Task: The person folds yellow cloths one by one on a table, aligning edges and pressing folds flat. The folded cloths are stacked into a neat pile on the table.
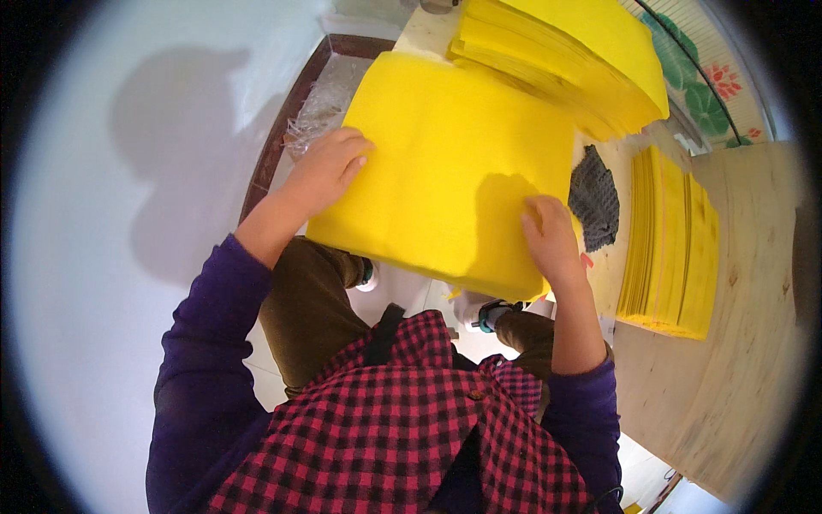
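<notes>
A wide yellow felt-like sheet (437, 154) lies in front of me, reaching past the table edge over my legs. Its near edge bends down, and I cannot tell whether it is one sheet or several. At its left edge, my left hand (330, 167) has its fingers curled on the sheet. My right hand (552, 236) is closed at the right edge, thumb and fingers close together. The undersides of both hands' grips are hidden.
A tall stack of yellow sheets (556, 51) stands just beyond. To the right are a dark grey textured cloth (594, 199) and a bundle of yellow sheets (672, 244) on the wooden table (711, 360). Clear plastic wrap (330, 98) lies by the white wall (94, 325) at left.
</notes>
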Tool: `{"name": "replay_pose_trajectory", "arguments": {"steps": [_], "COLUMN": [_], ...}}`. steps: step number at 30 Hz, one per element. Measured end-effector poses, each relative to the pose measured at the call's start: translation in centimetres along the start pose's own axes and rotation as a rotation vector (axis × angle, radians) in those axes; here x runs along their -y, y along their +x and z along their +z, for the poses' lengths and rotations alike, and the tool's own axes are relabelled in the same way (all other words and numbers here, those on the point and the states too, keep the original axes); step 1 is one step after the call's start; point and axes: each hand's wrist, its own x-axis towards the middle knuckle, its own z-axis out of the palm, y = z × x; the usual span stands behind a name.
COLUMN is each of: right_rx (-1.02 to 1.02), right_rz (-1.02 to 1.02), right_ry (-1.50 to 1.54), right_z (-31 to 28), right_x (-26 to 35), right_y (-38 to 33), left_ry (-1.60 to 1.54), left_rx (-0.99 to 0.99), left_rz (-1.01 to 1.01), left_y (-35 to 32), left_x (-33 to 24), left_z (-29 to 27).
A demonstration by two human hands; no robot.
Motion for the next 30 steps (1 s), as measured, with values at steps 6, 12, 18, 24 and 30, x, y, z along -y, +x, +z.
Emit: {"name": "replay_pose_trajectory", "arguments": {"steps": [6,12,18,24,30], "right_rx": [0.063,0.048,0.021,0.034,-0.032], "right_rz": [-0.009,0.001,0.022,0.011,0.027], "right_ry": [-0.036,-0.013,-0.021,-0.002,0.008], "right_z": [0.5,0.3,1.2,0.6,1.1], "right_x": [1.0,0.4,0.6,0.0,-0.7], "right_y": [-1.7,-1.2,-1.4,-1.6,-0.9], "left_ry": [-0.017,-0.006,0.013,-0.017,-0.052], "left_rx": [0.020,0.014,-0.027,0.019,-0.042], "left_rz": [0.003,-0.012,-0.036,-0.025,-0.034], "left_y": [-1.4,-0.2,-1.1,-1.1,-1.2], "left_x": [-0.8,-1.0,-1.5,-0.8,-0.9], "left_z": [0.3,-0.7,0.3,-0.2,-0.7]}}
